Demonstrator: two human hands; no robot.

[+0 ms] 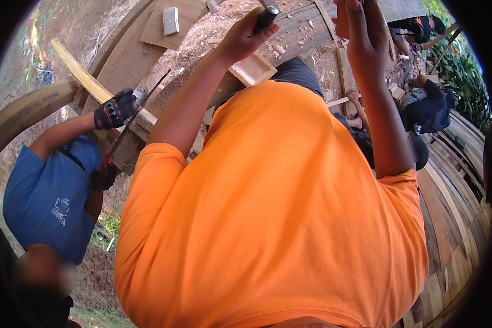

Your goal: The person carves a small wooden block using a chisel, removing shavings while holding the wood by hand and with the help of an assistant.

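Foremost, a worker in an orange shirt (279, 208). I observe the left hand (250, 37) raised and closed around a black handle (265, 19). The right hand (368, 41), also raised, is partly out of my sight; I cannot tell whether it grips the brown wood piece (341, 21) beside it. Beyond, at left, a co-worker (52, 191) in black gloves holds a red-handled saw (107, 159) against a pale plank (82, 72).

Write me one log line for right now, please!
left hand: grips black handle | right hand: grip unclear | co-worker: holds red-handled saw
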